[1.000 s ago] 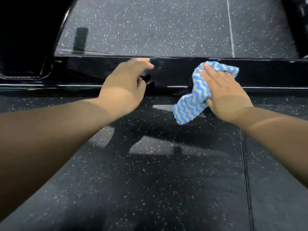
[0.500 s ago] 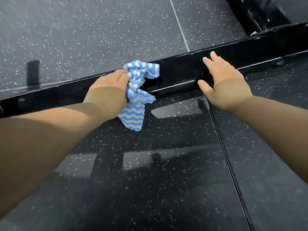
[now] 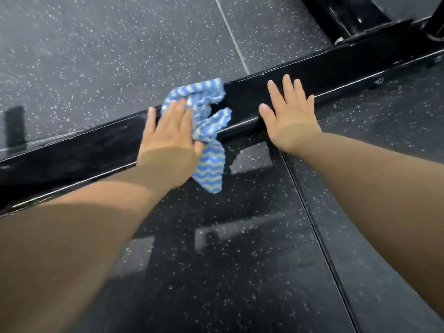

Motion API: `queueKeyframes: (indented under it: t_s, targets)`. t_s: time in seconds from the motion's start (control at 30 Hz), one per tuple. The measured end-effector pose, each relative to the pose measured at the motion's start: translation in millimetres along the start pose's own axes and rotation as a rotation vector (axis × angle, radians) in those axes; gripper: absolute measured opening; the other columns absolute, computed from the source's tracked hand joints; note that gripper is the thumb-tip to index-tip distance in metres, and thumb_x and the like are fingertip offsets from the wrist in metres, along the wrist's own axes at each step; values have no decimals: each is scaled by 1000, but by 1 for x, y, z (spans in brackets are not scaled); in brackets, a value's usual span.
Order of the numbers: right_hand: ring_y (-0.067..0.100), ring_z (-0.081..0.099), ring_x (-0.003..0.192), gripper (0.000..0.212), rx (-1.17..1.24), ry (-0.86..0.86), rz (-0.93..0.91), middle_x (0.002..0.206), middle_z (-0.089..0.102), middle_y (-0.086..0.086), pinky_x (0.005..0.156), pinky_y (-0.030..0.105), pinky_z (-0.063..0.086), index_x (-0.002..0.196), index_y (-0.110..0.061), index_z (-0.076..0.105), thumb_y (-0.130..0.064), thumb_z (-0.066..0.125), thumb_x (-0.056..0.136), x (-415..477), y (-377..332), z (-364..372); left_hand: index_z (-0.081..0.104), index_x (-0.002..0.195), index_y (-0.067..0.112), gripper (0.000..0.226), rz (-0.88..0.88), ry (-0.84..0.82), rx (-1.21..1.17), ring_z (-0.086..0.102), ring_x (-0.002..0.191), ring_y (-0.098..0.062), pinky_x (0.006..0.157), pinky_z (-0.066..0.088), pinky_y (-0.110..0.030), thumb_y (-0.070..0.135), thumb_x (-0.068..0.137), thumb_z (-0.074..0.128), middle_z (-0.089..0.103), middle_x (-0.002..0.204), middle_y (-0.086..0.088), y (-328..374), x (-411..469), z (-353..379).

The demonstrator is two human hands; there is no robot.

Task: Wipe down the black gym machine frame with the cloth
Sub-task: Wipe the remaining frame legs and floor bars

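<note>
My left hand [image 3: 168, 131] presses the limp blue-and-white zigzag cloth [image 3: 208, 121] onto the glossy black gym machine frame [image 3: 245, 99], fingers straight. My right hand [image 3: 288, 116] lies spread beside it, grip apart, empty. Soft and light, the cloth will likely bunch, so I'd pin its middle.

The cloth [image 3: 207, 127] is blue and white with a zigzag pattern. It lies crumpled on the top of the frame [image 3: 72, 155], and one end hangs down over the near edge. The frame is a glossy black beam and runs slanted from lower left to upper right.
</note>
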State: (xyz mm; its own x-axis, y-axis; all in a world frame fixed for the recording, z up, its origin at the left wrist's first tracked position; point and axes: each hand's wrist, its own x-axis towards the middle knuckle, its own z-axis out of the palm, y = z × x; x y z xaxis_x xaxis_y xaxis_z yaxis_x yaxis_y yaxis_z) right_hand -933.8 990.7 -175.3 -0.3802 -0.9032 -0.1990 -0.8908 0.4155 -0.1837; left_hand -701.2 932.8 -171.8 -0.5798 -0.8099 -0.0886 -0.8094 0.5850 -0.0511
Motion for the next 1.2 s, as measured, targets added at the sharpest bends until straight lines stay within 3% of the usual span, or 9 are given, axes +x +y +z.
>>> queueKeyframes:
  t_s: [0.17, 0.4, 0.53, 0.63, 0.7, 0.77, 0.93, 1.07, 1.2]
  targets:
    - [23, -18, 147, 60, 2, -8, -1, 161, -16, 4, 118, 48, -9, 154, -25, -4, -47, 15, 101, 0, 2, 0, 19, 149, 2, 67, -256, -67, -63, 7, 148, -23, 119, 0, -46, 41, 96, 30, 12, 160, -10, -16, -10, -10]
    - [19, -16, 147, 55, 49, 11, -3, 161, -15, -1, 117, 45, -9, 153, -30, -3, -40, 17, 103, 4, 6, 1, 14, 153, 13, 62, 34, -15, -130, 11, 147, -23, 120, 1, -45, 38, 97, 26, 18, 159, -5, 47, 74, -13]
    - [20, -17, 147, 56, 33, -34, 4, 161, -16, -1, 117, 46, -8, 153, -30, -4, -41, 17, 103, 4, 5, -4, 19, 152, 11, 66, 30, -14, -131, 17, 144, -25, 120, 8, -44, 41, 94, 28, 22, 156, -7, 24, 51, -10]
    - [23, -19, 146, 57, -8, -107, 9, 160, -19, 2, 118, 48, -7, 153, -29, -9, -41, 17, 103, 5, 3, -10, 22, 150, 7, 66, -77, -84, -63, 20, 142, -26, 119, 11, -47, 42, 95, 29, 26, 154, -10, -18, 21, -10]
    - [25, -20, 146, 58, -26, -166, 25, 159, -22, 3, 118, 49, -6, 152, -28, -12, -40, 17, 103, 6, 1, -16, 33, 143, 5, 64, -209, -119, -10, 31, 136, -29, 114, 18, -53, 44, 93, 28, 38, 144, -14, -48, 4, -11]
    - [26, -20, 146, 58, -40, -229, 16, 159, -23, 5, 117, 49, -5, 152, -28, -13, -39, 18, 104, 9, -2, -22, 38, 140, 4, 61, -358, -149, -13, 31, 135, -29, 114, 16, -55, 43, 93, 30, 40, 141, -14, -62, -11, -15]
    - [26, -22, 145, 59, -53, -253, -19, 157, -26, 5, 117, 49, -5, 151, -30, -15, -39, 19, 104, 7, 3, -25, 17, 151, 4, 63, -479, -210, -77, 9, 147, -26, 118, 8, -48, 34, 97, 30, 15, 159, -11, -25, -4, -23]
    - [26, -22, 145, 59, -30, -236, -42, 158, -25, 6, 117, 49, -5, 151, -29, -14, -37, 21, 104, 9, 8, -25, 1, 154, 13, 65, -372, -261, -106, -5, 148, -22, 120, 1, -44, 36, 99, 28, -4, 162, -6, 14, 14, -28]
    - [25, -22, 145, 59, -12, -236, -71, 158, -25, 5, 117, 49, -5, 151, -30, -14, -37, 21, 104, 8, 7, -24, -4, 154, 14, 65, -284, -307, -50, -8, 148, -23, 120, -1, -44, 38, 100, 24, -9, 161, -7, 29, 26, -38]
